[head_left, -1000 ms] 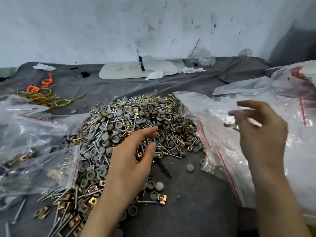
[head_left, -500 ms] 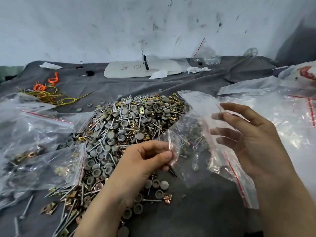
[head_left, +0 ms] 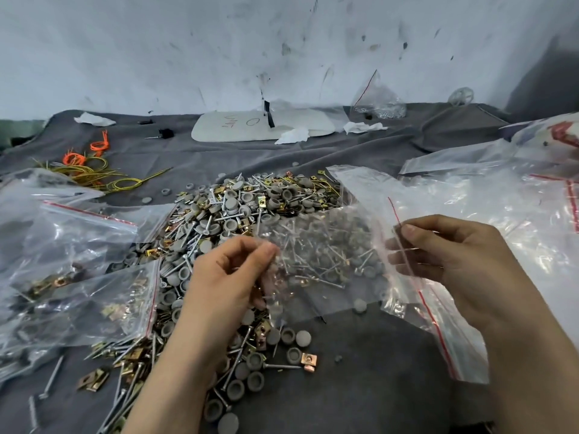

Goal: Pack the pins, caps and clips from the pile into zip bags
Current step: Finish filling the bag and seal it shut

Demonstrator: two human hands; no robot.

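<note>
A big pile (head_left: pixel 244 220) of grey caps, steel pins and brass clips lies on the grey cloth (head_left: pixel 360 380). Over its right side hangs a clear zip bag (head_left: pixel 354 242) with a red strip, stretched between both hands. My left hand (head_left: pixel 228 277) pinches the bag's left edge between thumb and fingers. My right hand (head_left: pixel 454 261) pinches the bag near the red strip, thumb on top and fingers behind the film. Pins and caps show through the plastic; whether any lie inside I cannot tell.
Zip bags (head_left: pixel 81 286) holding clips and caps lie at the left. More clear bags (head_left: pixel 488 195) are heaped at the right. Yellow and orange wires (head_left: pixel 84 170) lie far left, with a white board (head_left: pixel 260 125) and paper scraps near the wall.
My left hand left the pile and took the bag's left edge. Both hands have spread the bag out over the pile's right side. The camera has moved closer.
</note>
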